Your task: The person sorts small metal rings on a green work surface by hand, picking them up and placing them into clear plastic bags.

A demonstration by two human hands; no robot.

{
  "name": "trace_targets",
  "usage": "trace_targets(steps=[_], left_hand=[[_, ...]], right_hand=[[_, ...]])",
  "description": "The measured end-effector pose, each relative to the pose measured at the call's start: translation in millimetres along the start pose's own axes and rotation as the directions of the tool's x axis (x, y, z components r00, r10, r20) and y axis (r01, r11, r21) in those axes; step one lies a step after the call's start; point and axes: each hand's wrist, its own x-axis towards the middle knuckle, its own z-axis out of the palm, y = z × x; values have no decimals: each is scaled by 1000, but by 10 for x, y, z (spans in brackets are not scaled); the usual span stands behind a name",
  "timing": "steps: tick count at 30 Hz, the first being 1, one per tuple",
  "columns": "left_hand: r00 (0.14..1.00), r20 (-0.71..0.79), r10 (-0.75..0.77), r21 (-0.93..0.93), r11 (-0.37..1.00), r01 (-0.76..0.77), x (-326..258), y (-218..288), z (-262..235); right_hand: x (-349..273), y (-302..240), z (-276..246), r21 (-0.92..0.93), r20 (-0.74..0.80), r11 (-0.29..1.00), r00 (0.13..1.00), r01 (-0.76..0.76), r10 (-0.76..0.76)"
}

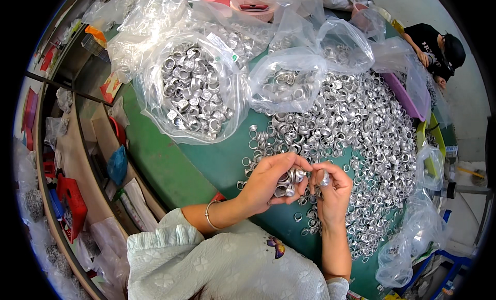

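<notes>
Several silver-coloured metal rings lie cupped in my left hand, whose fingers curl round them. Close beside it, my right hand pinches a single shiny ring between thumb and fingers. The fingertips of both hands nearly meet above the near edge of a wide heap of loose rings on the green table. Up and to the left, a clear plastic bag stands open, full of chunkier rings. Another open clear bag with rings in it sits right of that.
Crumpled clear bags cover the far left of the table. A purple tray and a yellow-green basket line the right side. Shelves with a red basket run along the left. A person in black is at the far right.
</notes>
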Motion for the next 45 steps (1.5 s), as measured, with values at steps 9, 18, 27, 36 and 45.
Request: trace_targets(steps=[9, 18, 27, 36, 45], left_hand=[[969, -8, -249, 93, 964, 248, 144, -192, -124], [983, -183, -22, -695, 710, -113, 1288, 715, -457], [822, -537, 190, -593, 608, -528, 1541, 1017, -462], [691, -555, 463, 110, 865, -490, 1493, 839, -547], [759, -61, 648, 416, 708, -570, 673, -75, 17]], right_hand=[[-69, -19, 29, -636, 57, 752, 983, 171, -175], [-309, -5, -313, 302, -151, 928, 951, -217, 271], [-812, 114, -863, 865, -285, 501, 861, 42, 421], [-1246, 96, -1121, 864, -323, 496, 854, 89, 408], [-1340, -92, -1593, 791, -456, 592, 794, 155, 401]])
